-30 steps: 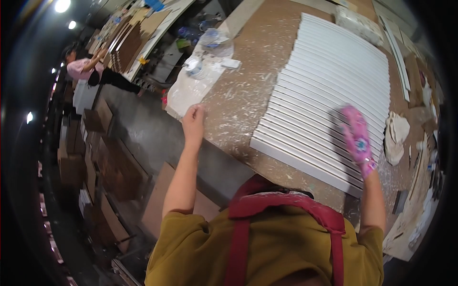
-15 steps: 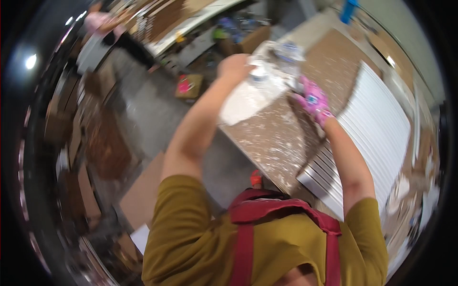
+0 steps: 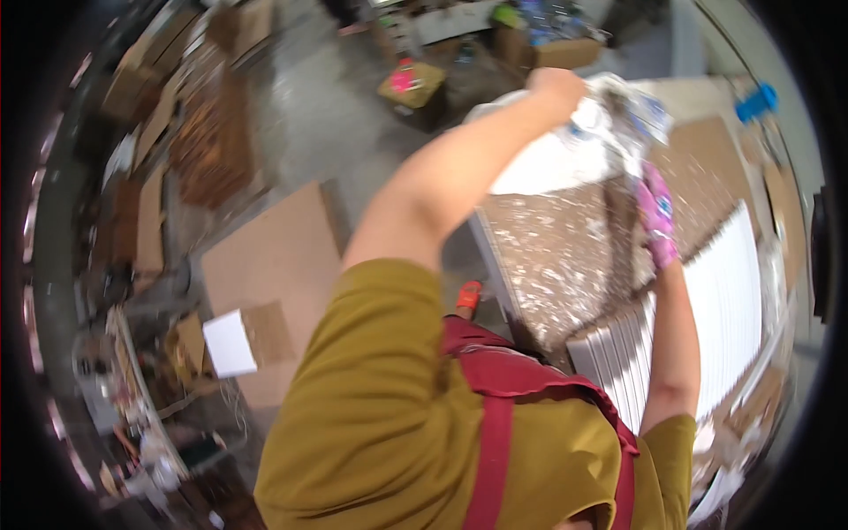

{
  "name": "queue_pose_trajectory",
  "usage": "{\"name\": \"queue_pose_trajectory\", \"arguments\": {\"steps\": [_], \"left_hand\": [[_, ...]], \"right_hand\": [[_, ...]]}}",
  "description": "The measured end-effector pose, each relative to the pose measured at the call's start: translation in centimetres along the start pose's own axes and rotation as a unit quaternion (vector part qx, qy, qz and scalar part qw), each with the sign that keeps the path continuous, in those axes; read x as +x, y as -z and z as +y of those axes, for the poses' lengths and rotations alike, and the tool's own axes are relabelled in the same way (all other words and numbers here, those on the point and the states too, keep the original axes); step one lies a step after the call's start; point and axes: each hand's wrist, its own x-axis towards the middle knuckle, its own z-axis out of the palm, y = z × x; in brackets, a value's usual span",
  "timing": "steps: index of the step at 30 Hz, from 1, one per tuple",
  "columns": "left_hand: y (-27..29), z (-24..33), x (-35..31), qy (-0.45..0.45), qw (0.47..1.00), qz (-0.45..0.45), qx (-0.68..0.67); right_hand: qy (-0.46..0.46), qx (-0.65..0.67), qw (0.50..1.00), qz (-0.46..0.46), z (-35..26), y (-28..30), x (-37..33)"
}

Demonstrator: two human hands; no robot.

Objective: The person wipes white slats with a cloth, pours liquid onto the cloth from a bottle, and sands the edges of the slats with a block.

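Observation:
My bare left hand (image 3: 558,88) is closed on the far side of a crumpled, clear-and-white plastic bag (image 3: 609,110), its fingers largely hidden. My right hand (image 3: 655,216), in a pink patterned glove, grips the bag's near right edge; its fingertips are blurred. Beneath the bag, a white sheet (image 3: 539,168) covers the far left corner of a brown board (image 3: 565,256) wrapped in shiny clear film. White ribbed panels (image 3: 724,291) lie in a row on the right, beneath and beside my right forearm.
A blue cylindrical object (image 3: 756,103) is at the far right of the table. Left of the table, a flat cardboard sheet (image 3: 265,256) lies on the floor, with a white sheet (image 3: 230,343) on it. A box with a pink item (image 3: 404,79) stands beyond, near another carton (image 3: 570,53).
My view has swung, so the table and both hands appear farther right. Both hands stay at the plastic bag. The person at the far left is mostly out of the picture now.

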Motion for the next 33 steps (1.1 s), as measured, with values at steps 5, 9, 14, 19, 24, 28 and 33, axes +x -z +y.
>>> {"name": "queue_pose_trajectory", "arguments": {"steps": [5, 9, 14, 19, 24, 28, 33], "left_hand": [[-0.5, 0.3, -0.3, -0.117, 0.989, 0.094, -0.005], [1.5, 2.3, 0.6, -0.086, 0.995, 0.017, 0.051], [4.8, 0.1, 0.1, 0.012, 0.983, 0.065, -0.169], [3.8, -3.2, 0.1, 0.058, 0.943, 0.102, -0.311], [4.2, -3.6, -0.3, 0.100, 0.870, 0.066, -0.478], [4.4, -4.4, -0.9, 0.126, 0.852, 0.089, -0.499], [4.3, -3.5, -0.9, 0.100, 0.873, 0.085, -0.469]], "right_hand": [[-0.295, 0.434, 0.851, 0.012, -7.6, -1.6, 0.9], [-0.308, 0.531, 0.789, 0.007, -9.0, -0.7, 0.4], [-0.203, 0.411, 0.889, -0.001, -9.0, 0.1, 1.1], [-0.066, 0.152, 0.982, 0.087, -11.6, -1.7, 4.9], [-0.025, 0.011, 0.999, 0.033, -12.8, -1.5, 6.6], [-0.074, 0.022, 0.996, 0.039, -13.9, -1.5, 7.1], [-0.068, 0.014, 0.997, 0.032, -13.7, -2.5, 7.2]]}}
